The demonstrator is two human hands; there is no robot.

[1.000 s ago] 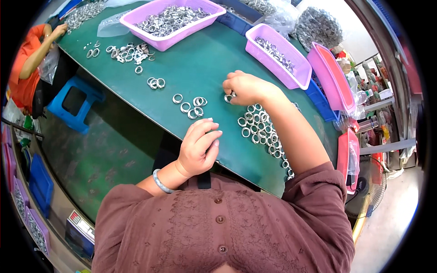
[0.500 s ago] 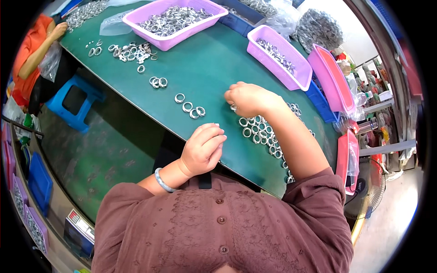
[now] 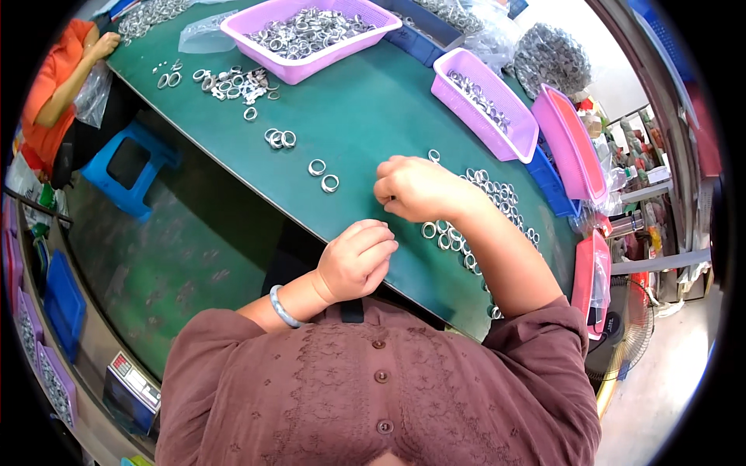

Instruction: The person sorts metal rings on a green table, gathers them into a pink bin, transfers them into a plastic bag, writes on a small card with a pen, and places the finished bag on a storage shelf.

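orange sleeve (image 3: 58, 81): a co-worker's, at far left; that person's hand (image 3: 107, 44) meets the counter's corner beside a pile of rings (image 3: 151, 19).
blue stool (image 3: 95, 169): on the floor, just off the counter's front edge.
counter (image 3: 350, 101): green top, its front edge slanting from upper left to lower right, close against the worker's body.
ring cluster (image 3: 237, 84): heaped just in front of the large lilac basket (image 3: 289, 71), inside the front edge.
overlapping rings (image 3: 280, 138): a small group near the edge.
two rings (image 3: 323, 175): side by side, apart, near the edge.
left hand (image 3: 357, 260): narrow, fingers curled in, across the counter's edge; pale bracelet (image 3: 285, 307) at the wrist.
right hand (image 3: 412, 189): narrow, fingers bent downward, well inside the edge.
grip: both palms are hidden, so i cannot tell whether either pinches a ring.
room: green surface stretches from the right hand to the baskets beyond.
loose rings (image 3: 497, 194): spread on both sides of the right forearm, limiting its sideways path low down.
second lilac basket (image 3: 501, 93): behind them, holding more rings.
pink basket (image 3: 588, 268): at the right edge.
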